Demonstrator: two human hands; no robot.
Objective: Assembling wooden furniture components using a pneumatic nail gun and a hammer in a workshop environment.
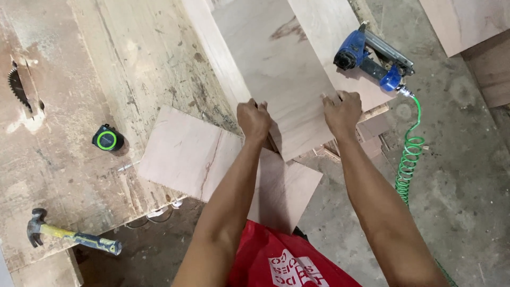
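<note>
Plywood panel [284, 79]: pale sheet, lying flat and slanted across the counter's [122, 69] right edge, near corner overhanging a stack of offcuts; gripped at its near edge by both hands, apparently to steady or shift it. Left hand [254, 120]: fingers curled shut over the near edge; right hand [342, 110]: fingers curled shut over the same edge, further right; hands set apart, one toward each end of that edge. Second panel [186, 154]: lies flat below, partly off the counter, underneath the left forearm. Nail gun [372, 58]: blue, resting on a further sheet, near the right hand, green coiled hose [410, 159] trailing to the floor. Tape measure [108, 139], hammer [69, 236]: well apart on the counter, left. Saw blade [17, 87]: set in a slot at far left. Counter: worn, stained wood. Floor [467, 175]: dusty grey concrete.
</note>
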